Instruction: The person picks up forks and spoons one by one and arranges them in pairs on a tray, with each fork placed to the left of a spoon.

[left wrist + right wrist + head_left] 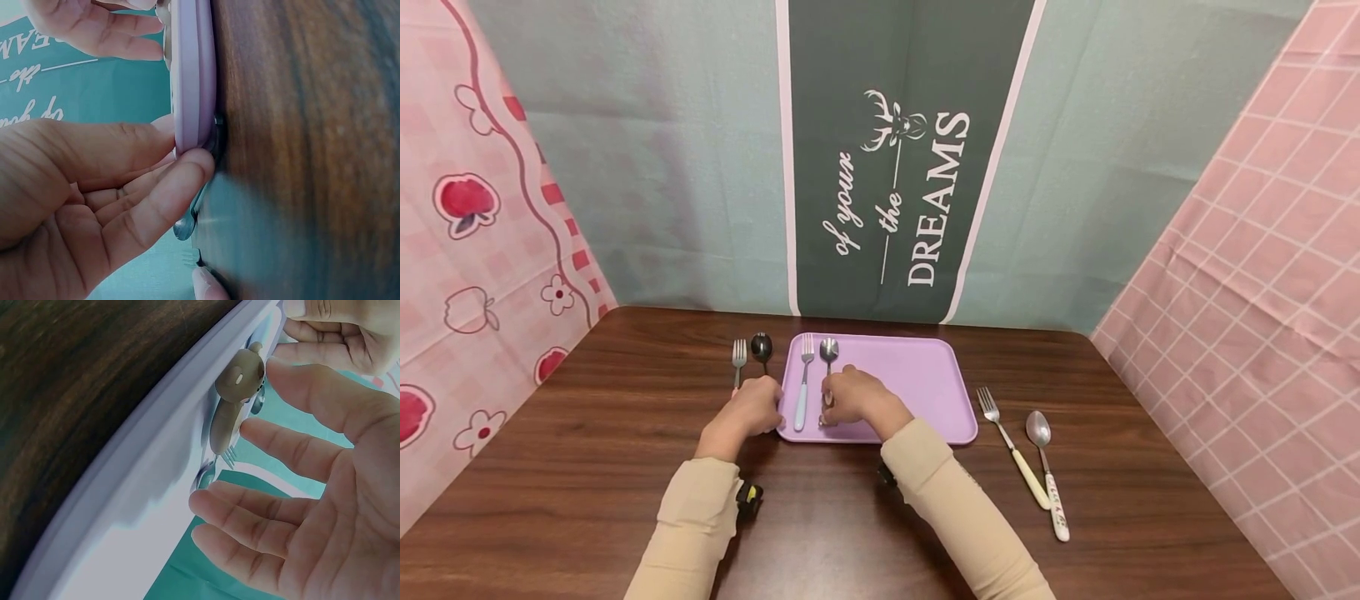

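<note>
A lilac tray (pixel 902 392) lies on the table. My left hand (pixel 752 406) pinches its left rim (pixel 190 81) near the front corner, thumb above and a finger beneath. On the tray's left part rests a fork (pixel 801 407) with a pale blue handle. Beside it lies a spoon (pixel 829 348) whose brown handle (pixel 240 375) ends in a bear's head. My right hand (pixel 853 396) hovers over that handle with fingers spread; the thumb and index fingertip come right up to it in the right wrist view.
Left of the tray lie a fork (pixel 739 354) and a dark spoon (pixel 762 346), their handles partly behind my left hand. To the right are a yellow-handled fork (pixel 1028 479) and a spoon with a patterned white handle (pixel 1056 504). Cloth backdrops (pixel 700 208) border the wooden table (pixel 820 533).
</note>
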`<state>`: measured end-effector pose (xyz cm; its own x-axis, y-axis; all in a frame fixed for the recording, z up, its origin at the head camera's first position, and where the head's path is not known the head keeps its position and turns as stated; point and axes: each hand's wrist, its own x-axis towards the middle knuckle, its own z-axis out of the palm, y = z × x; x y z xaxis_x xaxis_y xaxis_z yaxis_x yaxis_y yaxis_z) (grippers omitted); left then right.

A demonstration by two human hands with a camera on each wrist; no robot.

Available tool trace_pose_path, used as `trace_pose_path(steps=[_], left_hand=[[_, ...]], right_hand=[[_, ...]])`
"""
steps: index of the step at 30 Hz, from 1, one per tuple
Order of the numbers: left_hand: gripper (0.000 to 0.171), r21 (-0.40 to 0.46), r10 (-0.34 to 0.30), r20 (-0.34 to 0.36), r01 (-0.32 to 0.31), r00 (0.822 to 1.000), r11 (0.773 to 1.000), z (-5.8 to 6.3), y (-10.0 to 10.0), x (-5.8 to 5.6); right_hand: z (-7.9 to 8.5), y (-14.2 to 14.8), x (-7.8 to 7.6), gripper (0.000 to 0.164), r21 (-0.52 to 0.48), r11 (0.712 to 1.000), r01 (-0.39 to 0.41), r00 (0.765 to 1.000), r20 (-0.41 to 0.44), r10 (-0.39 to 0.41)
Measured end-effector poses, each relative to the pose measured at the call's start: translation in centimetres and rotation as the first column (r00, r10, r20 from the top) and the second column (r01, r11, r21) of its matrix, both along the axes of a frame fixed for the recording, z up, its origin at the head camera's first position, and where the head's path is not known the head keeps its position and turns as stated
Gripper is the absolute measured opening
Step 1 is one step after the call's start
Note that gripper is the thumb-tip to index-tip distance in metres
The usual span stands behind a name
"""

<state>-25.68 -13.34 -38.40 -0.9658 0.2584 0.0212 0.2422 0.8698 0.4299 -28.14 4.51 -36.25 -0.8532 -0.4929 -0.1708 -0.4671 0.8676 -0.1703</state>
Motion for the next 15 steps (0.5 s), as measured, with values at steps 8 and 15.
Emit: trace_pose_path(steps=[8, 15], left_hand=[[0.022, 0.007, -0.005, -0.007, 0.005, 1.000, 1.000, -0.1, 0.1, 0.0], [0.021, 0.004, 0.004, 0.005, -0.004, 1.000, 1.000, 0.0, 0.1, 0.0]], right_hand=[[0.2, 1.1, 0.4, 0.020, 0.010, 0.999, -0.034, 0.999, -0.029, 0.035], [0.2, 2.5, 1.0, 0.038, 0.041, 0.999, -0.028, 0.999, -0.042, 0.030]])
